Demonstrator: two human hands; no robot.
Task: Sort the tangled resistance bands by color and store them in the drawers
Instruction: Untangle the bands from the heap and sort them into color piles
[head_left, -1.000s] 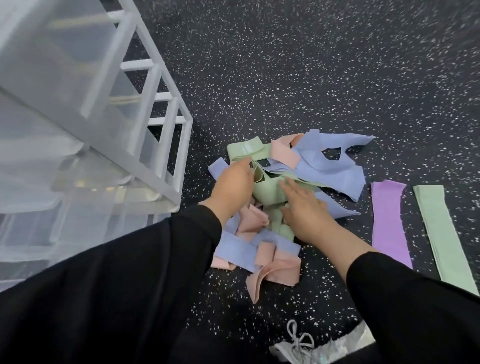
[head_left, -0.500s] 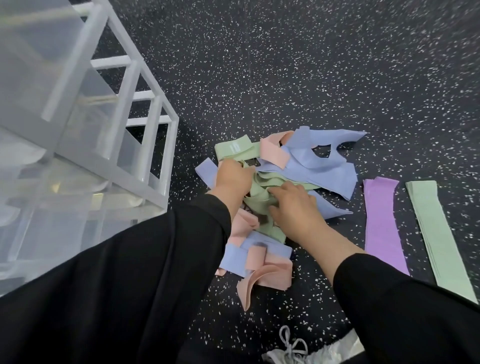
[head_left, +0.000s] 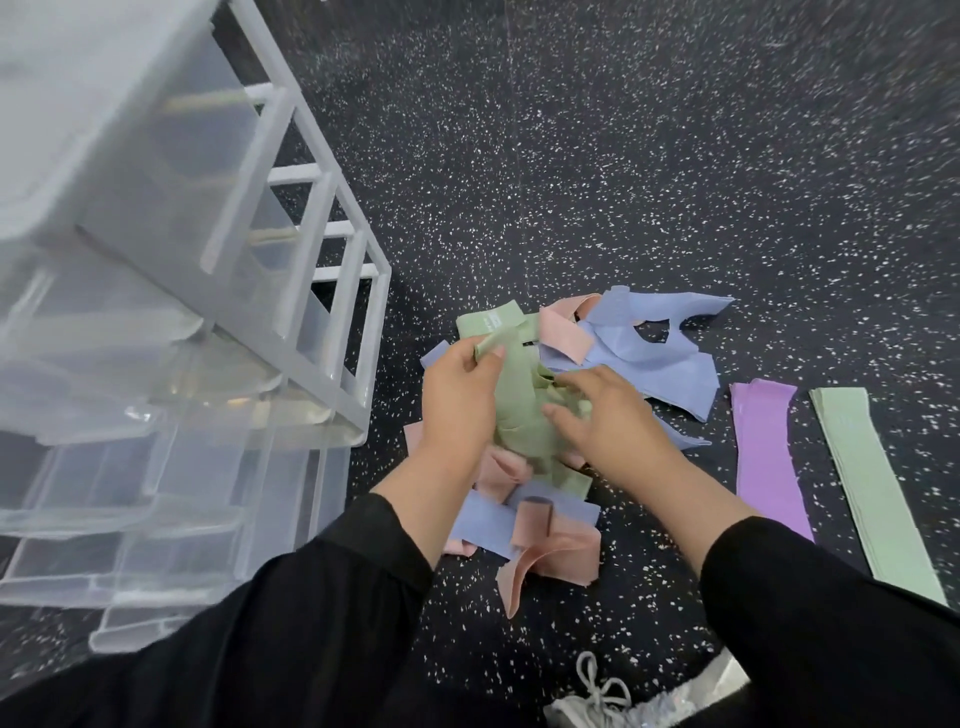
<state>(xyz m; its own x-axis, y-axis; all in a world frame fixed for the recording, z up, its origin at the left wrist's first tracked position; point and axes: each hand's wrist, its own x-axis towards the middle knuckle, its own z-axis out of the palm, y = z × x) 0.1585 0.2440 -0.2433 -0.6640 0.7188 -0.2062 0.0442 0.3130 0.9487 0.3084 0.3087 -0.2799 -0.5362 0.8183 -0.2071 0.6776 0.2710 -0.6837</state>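
Between our two hands, above the tangled pile (head_left: 550, 525) on the floor, we hold the green band (head_left: 519, 410), left hand (head_left: 460, 395) pinching its upper end, right hand (head_left: 605, 415) curled around its lower folds.

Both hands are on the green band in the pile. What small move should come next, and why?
Probably lift the green band free of the pile: the left hand pinches its upper end, the right hand grips its middle, and pink bands and blue bands lie around it. Then lay it on the flat green band.
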